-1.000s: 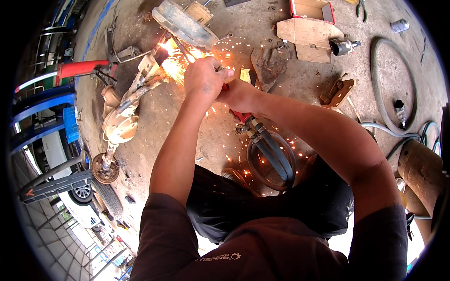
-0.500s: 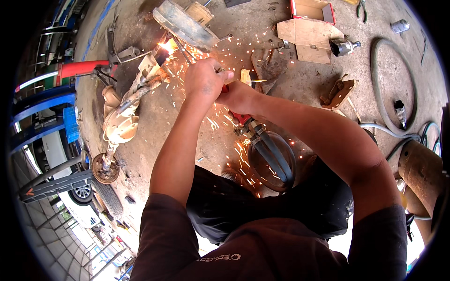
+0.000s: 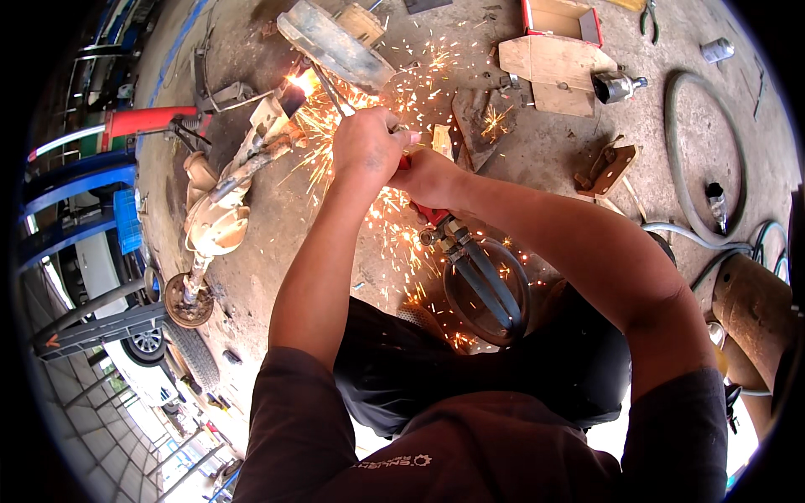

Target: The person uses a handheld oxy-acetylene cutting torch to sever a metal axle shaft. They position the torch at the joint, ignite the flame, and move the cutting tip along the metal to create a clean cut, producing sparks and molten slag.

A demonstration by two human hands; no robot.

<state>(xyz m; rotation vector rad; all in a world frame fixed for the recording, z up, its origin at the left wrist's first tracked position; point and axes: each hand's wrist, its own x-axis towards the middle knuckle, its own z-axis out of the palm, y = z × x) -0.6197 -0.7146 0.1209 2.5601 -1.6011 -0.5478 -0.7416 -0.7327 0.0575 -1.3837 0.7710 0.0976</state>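
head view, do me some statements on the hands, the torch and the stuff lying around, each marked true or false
1. The left hand and right hand both hold the red-handled torch. True.
2. Both hands wear thick gloves. False: both are bare.
3. A bright glow shows beyond the left hand, with sparks around it. True.
4. The red-edged box is closed. False: it lies open, its cardboard flap spread out.
5. Dark hoses run back from the torch. True.
6. The pliers lie left of the red-edged box. False: they lie to its right.
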